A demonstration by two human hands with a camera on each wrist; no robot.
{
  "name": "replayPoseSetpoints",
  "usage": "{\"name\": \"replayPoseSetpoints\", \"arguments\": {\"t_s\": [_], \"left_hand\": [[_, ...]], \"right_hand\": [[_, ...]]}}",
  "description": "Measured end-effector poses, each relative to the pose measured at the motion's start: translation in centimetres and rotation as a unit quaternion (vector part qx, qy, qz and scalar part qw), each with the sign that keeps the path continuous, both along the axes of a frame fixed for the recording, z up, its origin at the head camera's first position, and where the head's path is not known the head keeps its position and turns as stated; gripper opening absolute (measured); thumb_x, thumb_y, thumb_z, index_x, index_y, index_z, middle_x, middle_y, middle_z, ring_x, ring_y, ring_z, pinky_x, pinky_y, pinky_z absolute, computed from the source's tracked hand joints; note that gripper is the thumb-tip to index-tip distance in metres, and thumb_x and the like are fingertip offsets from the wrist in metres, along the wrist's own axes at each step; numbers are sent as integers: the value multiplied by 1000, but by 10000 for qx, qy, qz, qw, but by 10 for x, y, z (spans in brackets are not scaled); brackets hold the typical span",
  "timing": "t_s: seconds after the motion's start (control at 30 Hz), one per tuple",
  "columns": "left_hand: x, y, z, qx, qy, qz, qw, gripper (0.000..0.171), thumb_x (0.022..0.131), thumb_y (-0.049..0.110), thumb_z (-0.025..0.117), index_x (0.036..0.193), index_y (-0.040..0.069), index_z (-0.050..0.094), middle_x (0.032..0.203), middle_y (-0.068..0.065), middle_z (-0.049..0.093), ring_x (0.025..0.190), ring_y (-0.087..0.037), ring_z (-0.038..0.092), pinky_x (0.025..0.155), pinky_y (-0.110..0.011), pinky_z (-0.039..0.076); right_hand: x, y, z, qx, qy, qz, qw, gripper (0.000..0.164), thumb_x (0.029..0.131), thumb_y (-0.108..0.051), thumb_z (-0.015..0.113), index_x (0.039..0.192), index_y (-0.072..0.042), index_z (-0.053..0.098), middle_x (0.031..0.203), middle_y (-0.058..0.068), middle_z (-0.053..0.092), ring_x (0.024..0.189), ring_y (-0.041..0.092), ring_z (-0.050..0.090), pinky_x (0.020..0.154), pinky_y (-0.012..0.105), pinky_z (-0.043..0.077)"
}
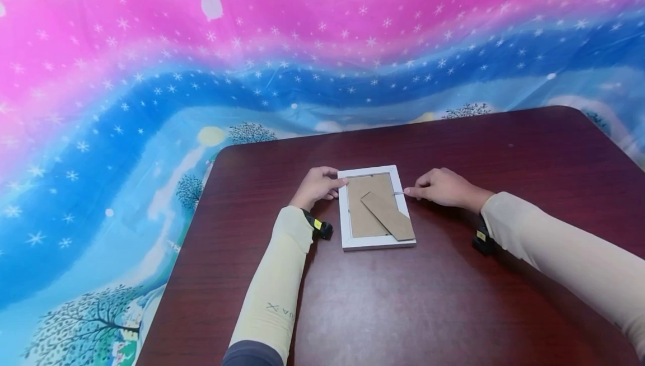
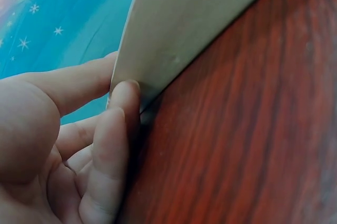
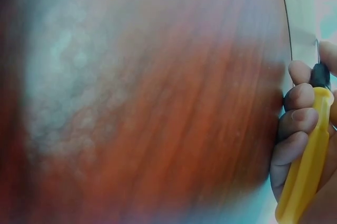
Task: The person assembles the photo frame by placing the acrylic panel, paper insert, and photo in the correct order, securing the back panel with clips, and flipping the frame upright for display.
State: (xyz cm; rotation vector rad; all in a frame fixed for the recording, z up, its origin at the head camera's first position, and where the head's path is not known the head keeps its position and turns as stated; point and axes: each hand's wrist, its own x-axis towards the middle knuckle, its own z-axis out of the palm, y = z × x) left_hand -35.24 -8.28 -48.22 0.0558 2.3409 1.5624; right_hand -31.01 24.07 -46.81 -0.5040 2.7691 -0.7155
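- Head view: the dark red table (image 1: 383, 304) is cut off below the picture frame (image 1: 377, 207).
- The frame is laid back-up on the table; its front is hidden.
- The frame's left side is pinched by the left hand (image 1: 319, 185).
- Right of the frame, a yellow screwdriver (image 3: 311, 150) is gripped by the right hand (image 1: 443, 188).
- The screwdriver's handle end is cut off; tip contact cannot be told.

- A creased cloth (image 1: 312, 24) hangs beyond the table (image 1: 554, 159), pink over blue, sprinkled with white snowflakes (image 1: 370, 41).
- Printed trees (image 1: 101, 313) lower down.
- Dark red-brown wood, rounded far corners, soft glare (image 1: 373, 293).
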Motion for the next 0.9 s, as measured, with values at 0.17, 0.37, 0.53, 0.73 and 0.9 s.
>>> {"name": "replayPoseSetpoints", "arguments": {"t_s": [0.17,0.37,0.53,0.73,0.9], "left_hand": [[0,0,1,48,1,-26,10000,49,86,26,77,126,4,58,82,-12,66,62,-20,63,60,-31,57],[-1,1,0,47,-23,-97,9999,48,87,26,76,126,5,58,77,-14,64,59,-20,62,60,-32,57],[-1,1,-1,70,-77,-133,9999,51,87,26,76,129,6,56,79,-14,65,60,-20,62,61,-32,57],[1,1,1,31,-49,-96,9999,48,88,25,76,127,5,57,78,-14,64,59,-19,62,59,-31,56],[2,2,3,36,-61,-101,9999,48,88,25,76,127,5,56,77,-13,64,58,-19,62,59,-31,56]], "right_hand": [[-2,0,-1,-22,-28,2,10000,50,91,-64,54,68,-21,66,57,-2,53,57,18,50,59,34,41],[-3,0,-1,-142,-160,0,9998,49,91,-61,56,68,-19,66,59,0,54,56,19,50,58,34,42],[-2,2,2,-71,-177,-31,9998,49,91,-61,57,68,-20,68,59,0,55,57,19,51,59,35,43],[-2,1,5,59,-92,19,9999,46,91,-59,58,67,-21,68,58,-1,54,59,19,51,60,34,43],[-2,-2,8,177,22,75,9998,46,91,-59,58,66,-22,68,59,-3,55,60,18,50,61,34,42]]}}
